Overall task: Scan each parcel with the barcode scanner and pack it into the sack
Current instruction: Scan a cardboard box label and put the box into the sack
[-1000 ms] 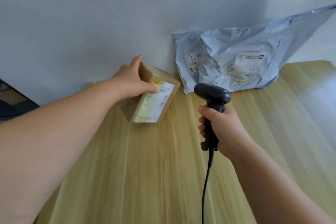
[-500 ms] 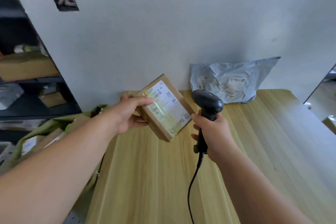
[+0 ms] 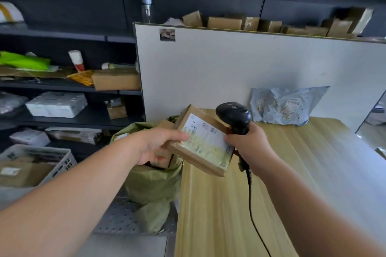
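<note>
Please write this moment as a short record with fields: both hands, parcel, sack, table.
left hand: grips the cardboard parcel, label facing up
right hand: holds the barcode scanner, close beside the parcel
table: wooden; grey mailer bag lies against the white board
sack: green, open, at the table's left edge, a box inside

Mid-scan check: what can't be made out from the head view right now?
1. Head view: label print on the brown cardboard parcel, too small and blurred; the left hand covers one edge.
2. Head view: window of the black handheld barcode scanner, turned away from the camera.
3. Head view: inside of the green woven sack, behind the left hand and parcel.
</note>
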A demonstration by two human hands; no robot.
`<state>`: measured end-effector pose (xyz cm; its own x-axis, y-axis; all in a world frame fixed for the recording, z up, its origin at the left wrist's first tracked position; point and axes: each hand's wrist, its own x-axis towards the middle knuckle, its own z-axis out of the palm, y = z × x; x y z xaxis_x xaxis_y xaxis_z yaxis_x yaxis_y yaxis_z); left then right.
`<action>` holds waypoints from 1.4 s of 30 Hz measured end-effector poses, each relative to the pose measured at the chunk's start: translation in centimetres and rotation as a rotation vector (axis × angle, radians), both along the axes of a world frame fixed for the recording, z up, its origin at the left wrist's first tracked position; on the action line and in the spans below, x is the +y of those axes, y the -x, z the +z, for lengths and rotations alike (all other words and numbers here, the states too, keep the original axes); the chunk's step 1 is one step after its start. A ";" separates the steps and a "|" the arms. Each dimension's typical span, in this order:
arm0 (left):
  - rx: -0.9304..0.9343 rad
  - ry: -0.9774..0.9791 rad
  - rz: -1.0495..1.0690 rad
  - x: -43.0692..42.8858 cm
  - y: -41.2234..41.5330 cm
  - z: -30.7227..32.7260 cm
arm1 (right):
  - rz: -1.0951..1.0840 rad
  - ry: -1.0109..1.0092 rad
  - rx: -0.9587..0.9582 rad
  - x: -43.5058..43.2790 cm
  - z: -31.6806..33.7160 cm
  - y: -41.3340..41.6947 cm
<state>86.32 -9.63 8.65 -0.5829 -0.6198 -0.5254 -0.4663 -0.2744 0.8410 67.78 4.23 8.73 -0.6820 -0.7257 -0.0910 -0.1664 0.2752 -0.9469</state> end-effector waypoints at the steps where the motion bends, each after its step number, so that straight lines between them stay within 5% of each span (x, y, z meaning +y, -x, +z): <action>1: -0.018 0.026 -0.011 0.3 -1.2 0.2 | 0.030 -0.013 0.022 0.1 0.4 -1.2; 8: -0.045 0.145 0.154 0.4 -7.2 0.1 | 0.171 -0.036 0.052 0.4 3.7 -5.6; 17: -0.018 0.244 0.502 -0.4 -8.4 -0.3 | 0.383 -0.118 -0.286 -0.1 6.7 -6.4; 42: -0.250 0.476 0.519 -7.1 -5.0 0.0 | 0.409 -0.137 -0.265 -4.7 3.9 -2.1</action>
